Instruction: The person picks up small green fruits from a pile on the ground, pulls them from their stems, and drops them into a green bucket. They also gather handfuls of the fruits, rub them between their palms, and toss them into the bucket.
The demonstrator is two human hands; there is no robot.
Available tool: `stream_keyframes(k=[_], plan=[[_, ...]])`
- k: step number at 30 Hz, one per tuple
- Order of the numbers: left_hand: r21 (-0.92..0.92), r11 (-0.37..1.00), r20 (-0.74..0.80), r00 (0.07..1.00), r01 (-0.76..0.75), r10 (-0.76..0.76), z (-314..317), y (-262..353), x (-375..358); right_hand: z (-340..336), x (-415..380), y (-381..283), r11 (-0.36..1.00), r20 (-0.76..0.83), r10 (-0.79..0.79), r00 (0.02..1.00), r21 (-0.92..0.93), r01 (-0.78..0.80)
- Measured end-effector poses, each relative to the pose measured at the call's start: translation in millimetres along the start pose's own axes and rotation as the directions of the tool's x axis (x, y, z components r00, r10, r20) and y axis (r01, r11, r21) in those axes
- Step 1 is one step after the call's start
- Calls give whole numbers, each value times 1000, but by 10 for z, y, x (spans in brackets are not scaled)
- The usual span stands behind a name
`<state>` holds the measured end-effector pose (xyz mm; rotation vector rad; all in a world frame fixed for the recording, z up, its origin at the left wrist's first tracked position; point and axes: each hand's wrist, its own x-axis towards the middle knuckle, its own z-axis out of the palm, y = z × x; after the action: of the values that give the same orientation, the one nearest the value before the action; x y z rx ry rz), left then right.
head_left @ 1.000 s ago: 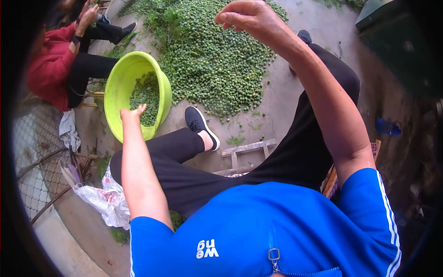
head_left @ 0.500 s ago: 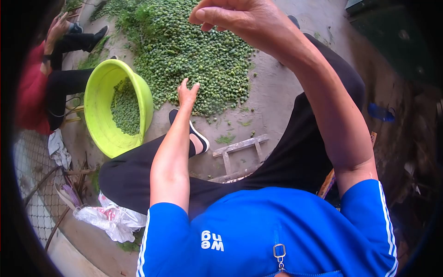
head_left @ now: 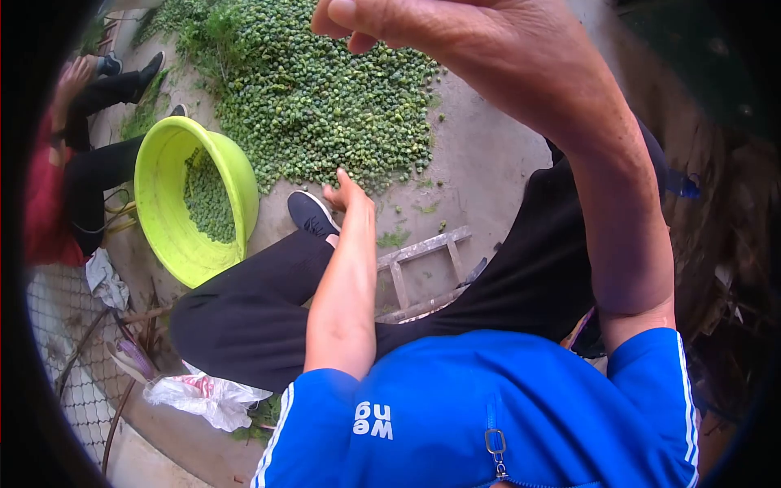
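A wide pile of small round green fruits (head_left: 342, 106) lies on the ground in front of me. My left hand (head_left: 350, 193) is at the near edge of this pile, index finger stretched out and thumb apart, with nothing visible in it. Raised close to the camera, my right hand (head_left: 455, 37) overlaps the top of the pile. Its fingers are curled in with the thumb against them, partly cut off by the frame's edge; I cannot tell what they hold. Left of the pile, a tilted yellow-green tub (head_left: 240, 175) contains more green fruits (head_left: 207, 199).
Another person in a red top (head_left: 49, 195) sits at the left beyond the tub. A small wooden frame (head_left: 423, 252) lies between my legs. White plastic bags (head_left: 213, 398) and wire mesh (head_left: 73, 350) are at the lower left. Feathery green stems (head_left: 207, 49) lie on the pile.
My right hand has come closer to the camera, looming larger. My left hand has shifted right and back toward me, to the pile's near edge. The view has tilted slightly.
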<state>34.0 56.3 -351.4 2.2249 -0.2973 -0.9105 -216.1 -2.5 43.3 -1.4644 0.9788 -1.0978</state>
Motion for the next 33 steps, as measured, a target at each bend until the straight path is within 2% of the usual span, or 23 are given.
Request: stream_keyframes(k=[1, 2, 4, 5, 6, 7, 8, 11, 12, 13, 14, 17, 18, 19, 20, 22, 23, 24, 26, 30, 31, 32, 33], plan=[[37, 973, -29, 973, 228, -227, -37, -169, 62, 9, -4, -20, 999, 41, 44, 998, 19, -45], [37, 973, -29, 973, 229, -228, -44, -309, 142, 17, -8, -39, 995, 81, 88, 993, 34, -91], [-41, 795, 9, 796, 605, -605, -139, -85, -156, 131, -50, -52, 978, -44, -51, 998, -203, 41], [-58, 758, 73, 760, 650, -646, -75, -255, 121, 156, -67, -30, 956, -81, -99, 992, -285, 72], [-60, 757, 75, 760, 650, -646, 35, -237, 240, 142, -60, 61, 960, -81, -202, 976, -215, 180], [-135, 744, 170, 755, 654, -633, 146, -172, 313, 139, -55, 59, 956, -87, -251, 964, -180, 233], [-163, 741, 270, 752, 651, -601, 253, -101, 395, 136, -50, 56, 947, -93, -300, 949, -145, 286], [-124, 784, 513, 715, 609, -475, 500, 332, 456, 112, -38, -109, 965, -28, -66, 997, -257, 57], [-75, 821, 558, 706, 567, -436, 571, 470, 485, 83, -32, -112, 984, -25, -27, 999, -179, 23], [-196, 666, 579, 634, 720, -514, 659, 647, 586, 77, -35, -91, 990, -22, -11, 1000, -142, 7], [-170, 699, 600, 636, 695, -486, 699, 780, 656, 71, -38, -70, 994, -19, 6, 1000, -106, -8], [-225, 693, 659, 630, 685, -410, 637, 1212, 715, 111, -54, 18, 931, -133, -303, 944, -253, 263], [-258, 690, 673, 638, 676, -374, 549, 1403, 608, 43, -20, -7, 957, -6, -183, 983, -231, 177], [-241, 667, 773, 555, 705, -308, 461, 1540, 588, 32, 20, -7, 963, 60, -133, 989, -227, 144], [-253, 673, 776, 561, 695, -287, 372, 1647, 546, 22, 60, -6, 968, 126, -83, 989, -227, 110], [-311, 655, 913, 409, 689, 3, 142, 1920, 290, 216, 140, 210, 985, -162, 64, 985, -146, -88], [-338, 623, 921, 383, 706, 66, 35, 2086, 124, 267, 175, 283, 986, -158, 41, 987, -153, -65], [-354, 596, 930, 339, 721, 142, -57, 2229, -8, 313, 210, 351, 994, -192, 91, 977, 82, -77], [-366, 563, 930, 273, 741, 245, -268, 2572, -351, 420, 286, 486, 891, -215, 217, 952, 441, -104], [-463, 537, 851, 183, 706, 493, -589, 3022, -962, 853, 424, 826, 561, -233, 468, 852, 824, -83], [-518, 517, 831, 259, 682, 492, -672, 3107, -1182, 960, 440, 805, 431, -148, 494, 857, 897, -93], [-575, 542, 798, 274, 613, 537, -693, 3132, -1258, 1078, 529, 1044, 295, -73, 365, 928, 954, -41], [-651, 572, 758, 395, 498, 519, -736, 3189, -1471, 1207, 613, 933, 164, -136, 410, 902, 984, 74]])
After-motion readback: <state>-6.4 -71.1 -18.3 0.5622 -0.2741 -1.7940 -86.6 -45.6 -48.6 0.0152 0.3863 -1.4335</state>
